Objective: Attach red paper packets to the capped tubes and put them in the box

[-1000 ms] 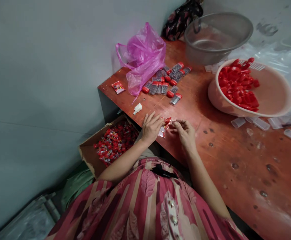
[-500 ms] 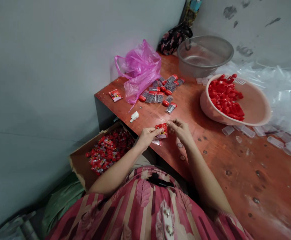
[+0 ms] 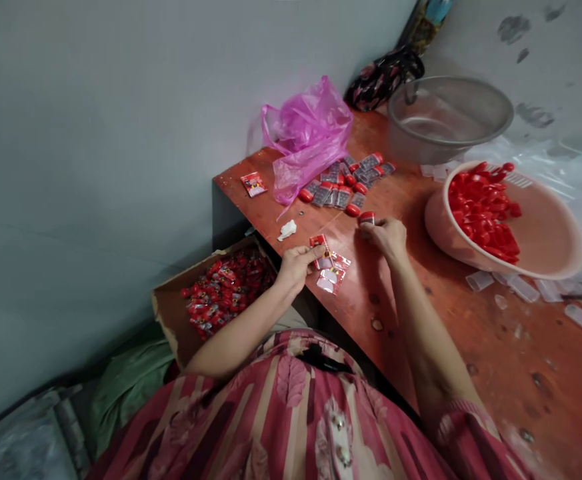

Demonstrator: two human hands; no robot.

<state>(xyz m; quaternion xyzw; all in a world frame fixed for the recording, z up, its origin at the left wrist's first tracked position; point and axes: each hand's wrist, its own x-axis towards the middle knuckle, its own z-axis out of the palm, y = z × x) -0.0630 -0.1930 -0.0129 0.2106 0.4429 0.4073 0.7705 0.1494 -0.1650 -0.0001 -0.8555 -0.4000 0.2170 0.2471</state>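
My left hand point(image 3: 295, 268), over the table's near edge, pinches a small red printed packet point(image 3: 319, 244) between thumb and fingers. Just under and beside it, more printed packets point(image 3: 331, 281) lie on the reddish table point(image 3: 435, 313). Farther right, my right hand point(image 3: 389, 236) is closed on a small red-capped container point(image 3: 367, 217); the fingers hide its lower part. Beyond that hand lies a loose pile of red-capped clear containers point(image 3: 341, 196) with dark contents. A single red packet point(image 3: 254, 185) rests near the table's left corner.
A pink plastic bag point(image 3: 315, 123) and a scrap of white tissue point(image 3: 287, 231) lie at the left. At the right stand a pink basin point(image 3: 553, 230) of red caps point(image 3: 485, 210) and a grey basin point(image 3: 451, 133). Below the edge, a cardboard box point(image 3: 168, 319) holds many red packed pieces.
My right hand has left the packet, moved forward and right, and closed on a red-capped container. My left hand still holds the packet. The view has turned slightly left.
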